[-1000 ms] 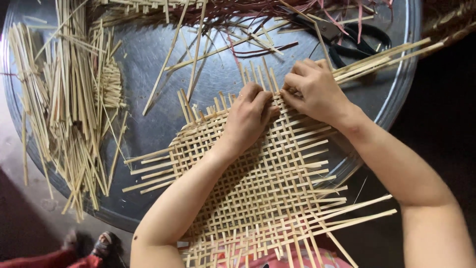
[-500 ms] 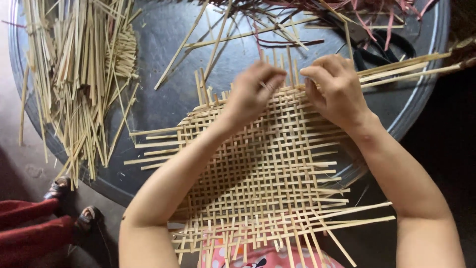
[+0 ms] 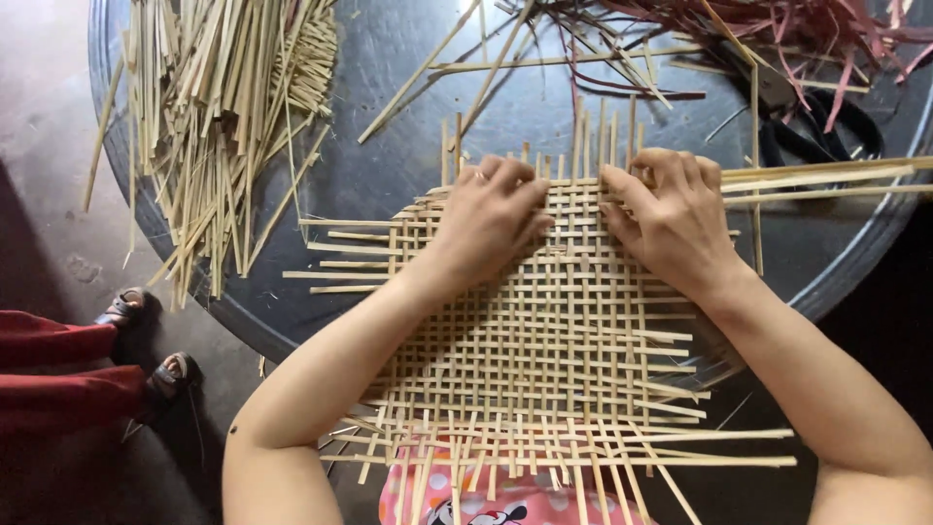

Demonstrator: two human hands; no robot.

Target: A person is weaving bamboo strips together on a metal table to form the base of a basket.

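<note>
Both hands are flat on the far edge of the woven bamboo mat (image 3: 544, 331), which lies half on the round metal table (image 3: 389, 185) and half over the person's lap. The left hand (image 3: 491, 219) presses down with fingers curled onto the weave; its grip has closed on nothing, it only pins strips. The right hand (image 3: 671, 214) does the same just beside it, fingertips tucked at the last cross strips. I can't tell if a single strip is pinched under them.

Risks as I see them:
- The far rows look loose and the upright ends stick out unlocked. If either hand lifts, the last cross strips could slide out of line.
- The long strips (image 3: 826, 180) running out to the right past the right hand are free at that end; a forearm nudge could drag them and skew the row.
- The mat overhangs the table rim toward the lap. The near edge is unsupported, so pressing hard at the far edge could tip or shift the whole sheet.
- Thin strips could crack if forced tight at a crossing.
- Black scissors (image 3: 807, 117) sit near the right hand, partly under the reddish strips (image 3: 807, 29); easy to snag.

Containers: none in view. The table itself carries the stock: a loose heap of pale bamboo strips (image 3: 214, 117) at the left, well apart from the mat, and the reddish ones at the far right. Another person's feet in sandals (image 3: 146, 340) are on the floor at left.
</note>
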